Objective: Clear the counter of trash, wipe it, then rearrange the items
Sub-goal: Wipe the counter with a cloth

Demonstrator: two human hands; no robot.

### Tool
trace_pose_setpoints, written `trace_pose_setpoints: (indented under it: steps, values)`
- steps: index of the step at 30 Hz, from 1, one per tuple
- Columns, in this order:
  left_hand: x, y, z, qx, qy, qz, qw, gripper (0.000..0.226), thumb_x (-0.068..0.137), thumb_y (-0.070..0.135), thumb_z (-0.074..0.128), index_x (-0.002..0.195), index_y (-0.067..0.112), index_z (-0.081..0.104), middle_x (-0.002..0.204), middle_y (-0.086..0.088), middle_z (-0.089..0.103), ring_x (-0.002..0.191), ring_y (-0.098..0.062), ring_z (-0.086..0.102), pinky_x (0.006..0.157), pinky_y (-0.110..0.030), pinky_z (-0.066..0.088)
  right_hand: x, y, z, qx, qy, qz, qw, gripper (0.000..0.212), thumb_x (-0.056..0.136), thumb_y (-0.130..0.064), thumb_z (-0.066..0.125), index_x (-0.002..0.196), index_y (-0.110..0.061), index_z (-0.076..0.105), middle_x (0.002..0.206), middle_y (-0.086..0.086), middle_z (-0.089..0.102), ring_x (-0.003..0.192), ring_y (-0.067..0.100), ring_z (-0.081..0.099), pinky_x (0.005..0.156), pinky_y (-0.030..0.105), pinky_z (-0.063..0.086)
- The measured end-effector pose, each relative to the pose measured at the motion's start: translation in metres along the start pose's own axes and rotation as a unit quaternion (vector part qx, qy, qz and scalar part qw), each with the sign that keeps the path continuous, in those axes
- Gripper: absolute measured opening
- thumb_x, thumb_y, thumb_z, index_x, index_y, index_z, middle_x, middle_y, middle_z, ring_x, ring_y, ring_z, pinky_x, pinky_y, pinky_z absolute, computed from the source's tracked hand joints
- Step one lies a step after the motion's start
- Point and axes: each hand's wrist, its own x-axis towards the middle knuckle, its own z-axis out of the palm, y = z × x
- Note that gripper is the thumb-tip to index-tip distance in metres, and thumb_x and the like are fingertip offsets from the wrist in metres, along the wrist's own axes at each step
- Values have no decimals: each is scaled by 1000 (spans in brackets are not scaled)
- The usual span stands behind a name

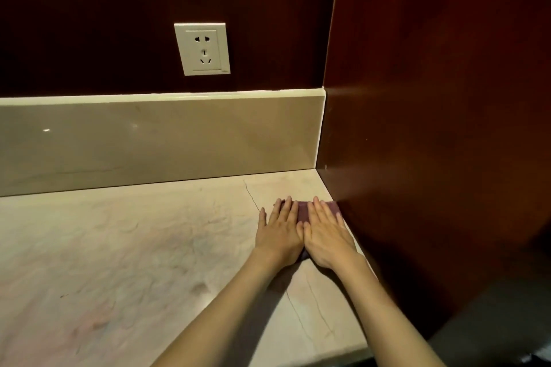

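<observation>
- Purple cloth point(303, 211) lies flat on the marble counter point(134, 247), near its right end beside the dark wood panel point(432, 128).
- Left hand point(281, 229) and right hand point(326, 234) press down on it side by side, fingers straight, gripping nothing.
- White socket point(202, 48) sits on the wall above the backsplash point(149, 134).
</observation>
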Motion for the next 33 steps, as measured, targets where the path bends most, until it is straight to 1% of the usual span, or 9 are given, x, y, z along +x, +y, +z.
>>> trace_pose_setpoints:
  steps: [9,16,20,23,24,26,28,30,33]
  values:
    - [77,-23,-12,-18,1,-15,1000,55,103,33,14,153,16,-2,160,-1,-13,148,-17,-12,117,-51,-3,88,3,-6,-1,-15,9,1000,56,104,-32,13,152,-9,-5,161,2,-12,147,13,-12,120,34,-7]
    - [95,-30,-11,5,28,-8,1000,54,103,33,14,153,18,0,161,6,-10,148,-20,-2,116,-53,4,116,9,-5,-35,-13,-15,999,57,104,-32,15,152,-6,-3,161,6,-10,148,16,-10,121,35,-5]
    - [92,-29,-13,37,96,-6,995,58,101,38,25,152,13,13,161,0,6,145,-27,11,114,-49,11,116,8,-6,-18,-2,-14,1000,56,105,-31,16,152,-7,-2,161,6,-9,148,16,-8,121,34,-4]
    - [93,-31,-10,9,148,96,984,72,86,42,56,146,9,31,149,-8,35,137,-28,34,110,-40,25,114,8,-7,-54,17,-27,998,64,102,-27,34,153,-7,2,161,7,-8,148,18,-8,120,36,-3]
    - [94,-34,-8,-3,137,125,983,74,86,39,58,147,8,30,149,-9,36,138,-26,34,112,-38,24,114,6,-5,-68,31,-29,997,68,99,-24,43,153,-7,5,161,7,-5,149,18,-5,120,36,-2]
    - [95,-39,-7,-7,88,124,988,68,94,37,42,151,8,19,158,-9,22,146,-19,19,118,-37,12,113,-1,-3,-78,52,-25,995,69,96,-20,48,152,-8,11,162,5,2,149,17,3,121,34,1]
    - [95,-43,-8,-8,59,92,994,59,99,34,19,152,11,11,161,-5,8,148,-15,6,119,-38,4,110,-4,-2,-67,51,-17,996,60,101,-21,37,153,-10,8,162,4,3,149,15,2,121,33,1]
    - [95,-42,-10,-12,42,77,996,53,103,29,15,153,12,7,162,-1,2,148,-13,0,118,-39,1,106,0,-4,-36,30,-13,999,53,105,-24,20,153,-11,2,162,2,-4,148,14,-4,120,35,-1]
    - [97,-41,-13,-8,17,71,997,53,104,29,17,153,14,4,162,1,-1,148,-11,-3,118,-41,-1,108,9,-9,-15,-10,-23,1000,54,105,-29,13,153,-12,-3,161,1,-10,148,12,-10,120,36,-2]
